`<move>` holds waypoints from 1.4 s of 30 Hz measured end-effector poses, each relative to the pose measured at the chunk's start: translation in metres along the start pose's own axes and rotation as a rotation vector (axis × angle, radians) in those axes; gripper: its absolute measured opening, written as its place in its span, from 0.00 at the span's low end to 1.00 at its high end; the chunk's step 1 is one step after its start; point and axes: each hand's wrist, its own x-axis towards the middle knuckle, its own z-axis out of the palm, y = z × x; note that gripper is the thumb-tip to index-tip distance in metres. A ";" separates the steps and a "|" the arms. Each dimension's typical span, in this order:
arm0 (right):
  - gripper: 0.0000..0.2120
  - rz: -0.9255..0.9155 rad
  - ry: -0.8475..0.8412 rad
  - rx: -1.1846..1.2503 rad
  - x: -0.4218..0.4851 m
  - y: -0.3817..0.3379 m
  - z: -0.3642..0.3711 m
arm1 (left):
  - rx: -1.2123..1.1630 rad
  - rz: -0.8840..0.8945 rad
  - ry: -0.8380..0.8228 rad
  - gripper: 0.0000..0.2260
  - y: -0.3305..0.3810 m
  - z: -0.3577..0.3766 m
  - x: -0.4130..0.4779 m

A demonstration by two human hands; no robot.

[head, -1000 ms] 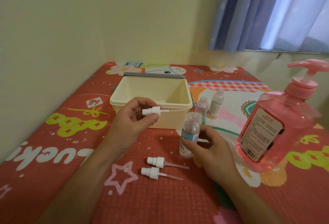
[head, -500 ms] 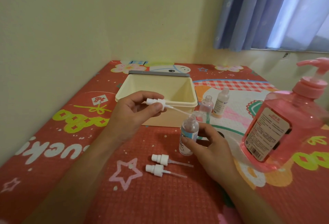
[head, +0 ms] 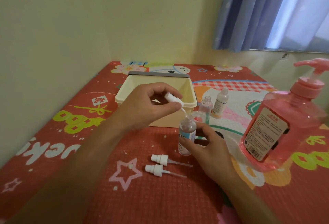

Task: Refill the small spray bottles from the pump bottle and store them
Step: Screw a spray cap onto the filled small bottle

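Carefully pinches spray head (head: pixel 171 98) with left-hand fingers (head: pixel 175 106), angling its tube (head: pixel 184 113) into small spray bottle (head: pixel 187 129) gripped by right-hand fingers (head: pixel 186 142) for steadiness.

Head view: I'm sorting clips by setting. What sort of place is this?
Probably a room in a home, perhaps a child's: a red cartoon-print mat laid against a plain wall, a blue curtain, a pink pump bottle.
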 end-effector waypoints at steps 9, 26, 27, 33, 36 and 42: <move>0.17 -0.043 -0.020 -0.024 0.004 -0.002 0.005 | -0.010 -0.069 -0.028 0.09 -0.012 0.031 0.000; 0.16 -0.082 -0.055 -0.001 0.020 -0.007 0.013 | -0.159 -0.124 0.050 0.13 -0.031 0.043 -0.007; 0.17 -0.082 -0.055 0.006 0.021 -0.007 0.014 | -0.177 -0.143 0.037 0.14 -0.030 0.044 -0.008; 0.15 -0.088 -0.060 0.043 0.022 -0.006 0.015 | -0.157 -0.140 0.049 0.08 -0.028 0.050 -0.006; 0.15 -0.083 -0.064 0.046 0.022 -0.006 0.015 | -0.120 -0.134 0.057 0.09 -0.030 0.049 -0.005; 0.19 -0.094 -0.068 0.066 0.021 -0.012 0.015 | -0.259 -0.174 0.050 0.12 -0.030 0.056 -0.008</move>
